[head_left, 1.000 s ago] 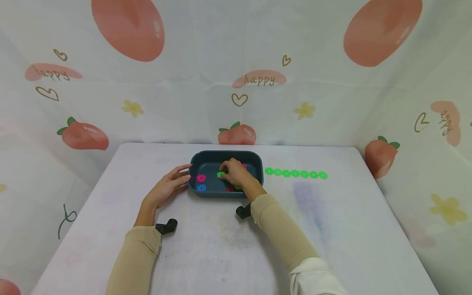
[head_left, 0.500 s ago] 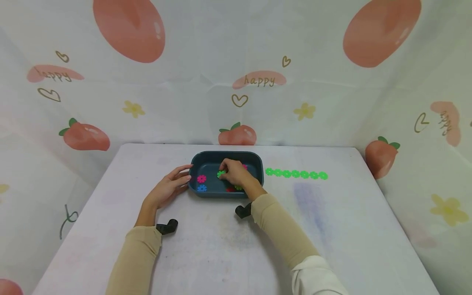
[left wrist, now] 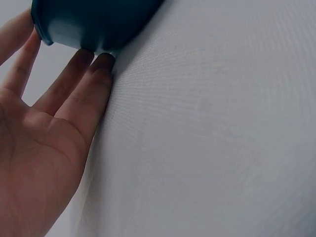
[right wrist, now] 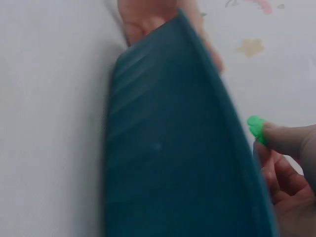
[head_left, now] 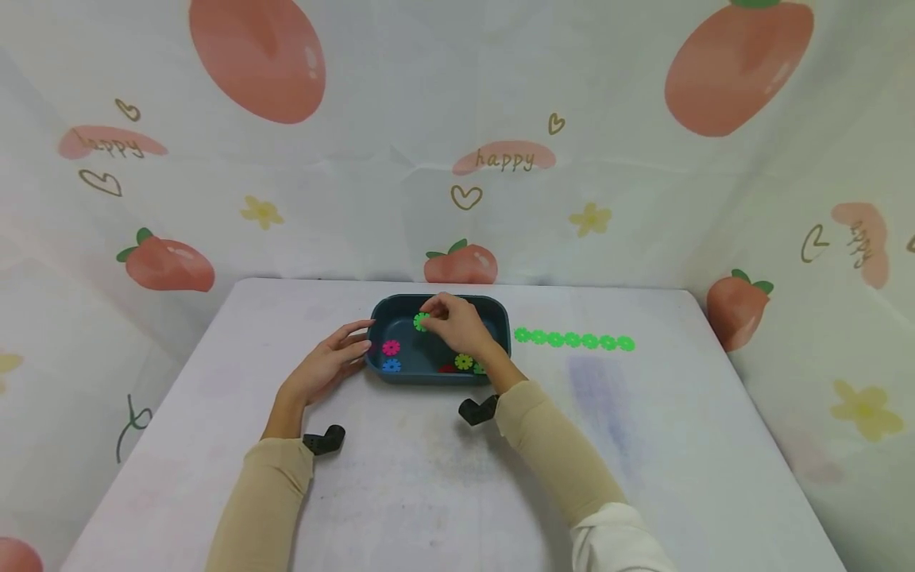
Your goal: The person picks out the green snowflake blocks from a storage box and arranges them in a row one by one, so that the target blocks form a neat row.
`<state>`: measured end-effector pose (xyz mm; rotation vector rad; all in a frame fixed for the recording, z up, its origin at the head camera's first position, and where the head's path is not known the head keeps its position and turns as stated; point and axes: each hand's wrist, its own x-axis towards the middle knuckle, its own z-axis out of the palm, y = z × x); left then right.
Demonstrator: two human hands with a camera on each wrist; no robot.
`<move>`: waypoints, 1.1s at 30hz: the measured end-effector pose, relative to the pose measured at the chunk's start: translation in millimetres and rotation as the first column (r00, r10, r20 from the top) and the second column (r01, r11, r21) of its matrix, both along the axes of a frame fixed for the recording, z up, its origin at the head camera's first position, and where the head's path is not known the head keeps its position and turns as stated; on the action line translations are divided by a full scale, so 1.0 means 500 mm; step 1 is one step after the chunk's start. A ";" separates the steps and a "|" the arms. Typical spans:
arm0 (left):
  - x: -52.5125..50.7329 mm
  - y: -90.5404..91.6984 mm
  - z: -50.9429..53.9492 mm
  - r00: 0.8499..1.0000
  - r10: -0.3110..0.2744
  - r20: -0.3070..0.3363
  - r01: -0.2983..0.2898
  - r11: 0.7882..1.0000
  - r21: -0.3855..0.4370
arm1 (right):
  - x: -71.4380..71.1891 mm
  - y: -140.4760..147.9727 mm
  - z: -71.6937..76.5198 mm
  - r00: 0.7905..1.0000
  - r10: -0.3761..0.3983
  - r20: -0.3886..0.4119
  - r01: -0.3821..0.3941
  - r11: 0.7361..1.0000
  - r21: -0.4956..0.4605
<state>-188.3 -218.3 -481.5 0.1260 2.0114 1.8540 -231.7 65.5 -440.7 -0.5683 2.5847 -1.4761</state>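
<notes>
Between thumb and fingertips, my right hand (head_left: pixel 459 324) pinches a bright green flower-shaped plastic disc (head_left: pixel 421 322) over the dark teal tray (head_left: pixel 400 378). The right wrist view shows the same green disc (right wrist: pixel 256 128) held above the tray's rim. At the tray's left end, my left hand (head_left: pixel 325 364) touches the outer wall with extended fingers; in the left wrist view the fingertips (left wrist: pixel 85 55) meet the tray's side. Inside the tray lie a pink disc (head_left: pixel 391 348), a blue disc (head_left: pixel 391 365), a yellow-green disc (head_left: pixel 463 361) and a partly hidden red disc (head_left: pixel 447 369).
Right of the tray, several bright green discs (head_left: pixel 573 339) form a row on the white table (head_left: pixel 400 492). A printed cloth (head_left: pixel 357 214) hangs behind the table. Black wrist cameras stick out from both sleeves.
My right hand has lifted slightly from the tray's floor, carrying the green disc up with it. More of the discs under that hand now show. The left hand stays at the tray.
</notes>
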 end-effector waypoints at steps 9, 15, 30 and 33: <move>-0.003 0.001 -0.004 1.000 0.002 -0.003 -0.002 1.000 -0.003 | 0.015 0.030 0.022 0.998 -0.056 -0.010 0.054 0.990 -0.128; -0.001 0.002 -0.002 1.000 0.007 -0.004 -0.007 1.000 -0.012 | 0.022 0.059 0.030 0.996 -0.087 0.017 0.089 0.969 -0.232; 0.003 0.003 0.000 1.000 0.003 -0.019 -0.003 1.000 -0.019 | 0.038 0.134 0.026 0.983 -0.175 0.054 0.183 0.933 -0.309; 0.003 0.004 0.001 1.000 0.000 -0.021 0.000 1.000 -0.013 | 0.042 0.152 0.024 0.978 -0.193 0.082 0.209 0.925 -0.318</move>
